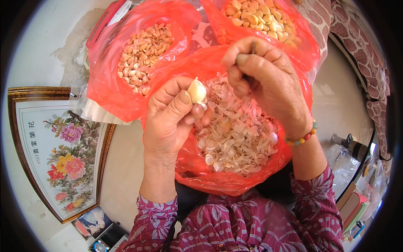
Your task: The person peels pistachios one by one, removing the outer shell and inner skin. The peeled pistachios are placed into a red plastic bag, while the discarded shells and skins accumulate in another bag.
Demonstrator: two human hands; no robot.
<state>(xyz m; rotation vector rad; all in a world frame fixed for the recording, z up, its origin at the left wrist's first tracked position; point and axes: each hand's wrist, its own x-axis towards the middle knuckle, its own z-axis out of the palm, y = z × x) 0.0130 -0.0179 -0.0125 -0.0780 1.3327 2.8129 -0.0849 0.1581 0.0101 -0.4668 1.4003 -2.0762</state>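
Observation:
My left hand (170, 116) holds a pale, peeled garlic clove (197, 91) between thumb and fingers, its pointed tip upward. A small white piece shows just below the clove, near the fingertips. To the right, my right hand (270, 75) is raised with thumb and forefinger pinched together; I see nothing between them. Both hands are above a red plastic bag (220, 185) at my lap, which holds a heap of papery garlic skins (239, 151). A bracelet of coloured beads (303, 139) circles my right wrist.
Unpeeled garlic cloves (141, 56) fill a red bag (105, 63) at upper left. Peeled cloves (261, 15) lie in another red bag (307, 53) at upper right. A framed flower picture (69, 157) stands left. Patterned fabric (359, 47) covers furniture at right.

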